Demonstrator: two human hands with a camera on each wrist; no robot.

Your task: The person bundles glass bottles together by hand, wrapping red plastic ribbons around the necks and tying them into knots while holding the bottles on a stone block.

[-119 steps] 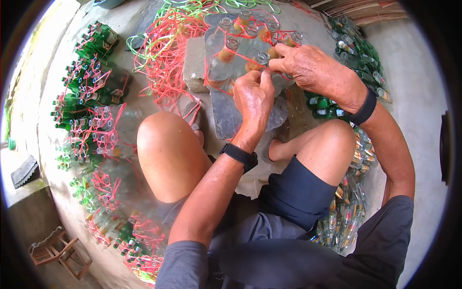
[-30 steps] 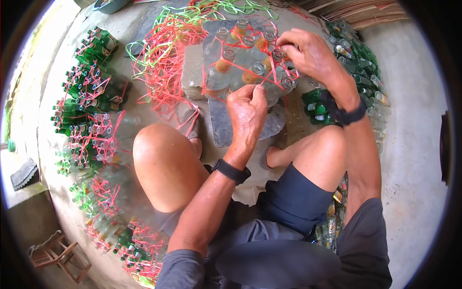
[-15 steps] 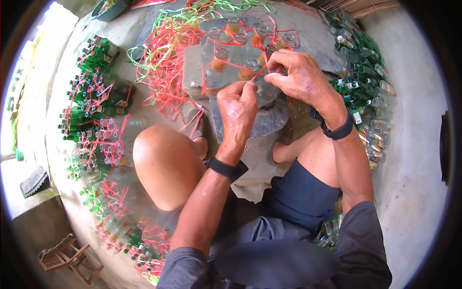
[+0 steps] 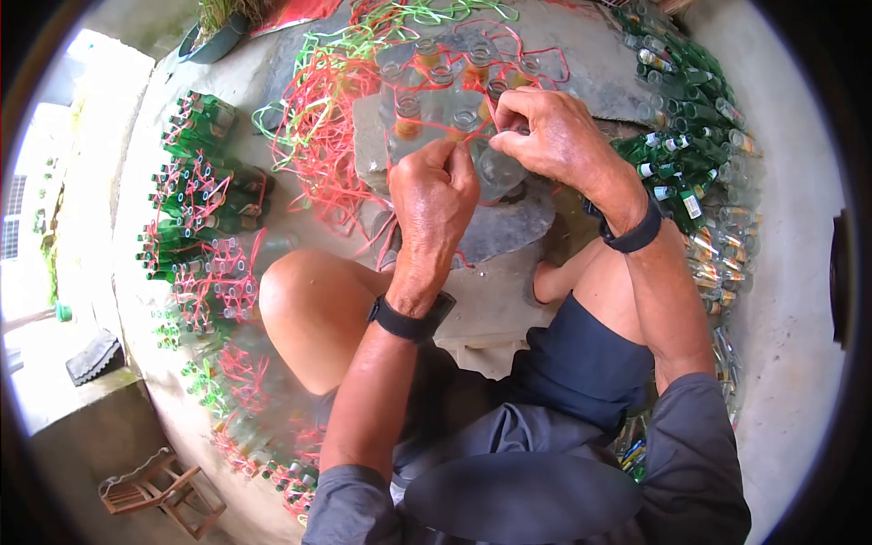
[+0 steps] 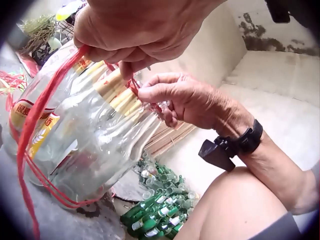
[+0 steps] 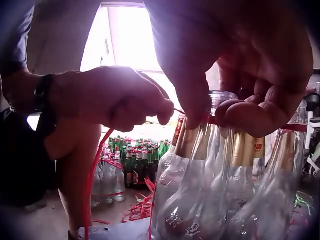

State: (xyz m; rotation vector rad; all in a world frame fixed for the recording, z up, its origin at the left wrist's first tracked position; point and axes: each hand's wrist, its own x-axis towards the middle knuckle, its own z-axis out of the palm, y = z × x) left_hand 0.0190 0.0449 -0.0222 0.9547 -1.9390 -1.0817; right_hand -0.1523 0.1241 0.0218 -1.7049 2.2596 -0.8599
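A cluster of clear glass bottles (image 4: 408, 123) with gold neck labels stands upright on a dark slab (image 4: 509, 227), its necks laced together by red plastic strap (image 5: 35, 120). At the cluster's near side my left hand (image 4: 434, 195) pinches the strap, whose loose end hangs down past the bottles in the left wrist view. My right hand (image 4: 554, 136) is just to the right at the bottle necks. Its thumb and fingers (image 6: 250, 117) pinch the strap close beside a bottle mouth (image 6: 222, 95). A short length of strap spans the two hands.
Tangled red and green strap (image 4: 331, 136) lies left of a concrete block (image 4: 370, 145). Bundled green bottles (image 4: 204, 191) line the left side. Loose green and clear bottles (image 4: 695, 136) are piled along the right. A small wooden stool (image 4: 168, 490) stands lower left.
My right hand has come from the far right necks, lifted away a second ago, then returned beside my left hand. My left hand has shifted left in view, still pinching the strap.
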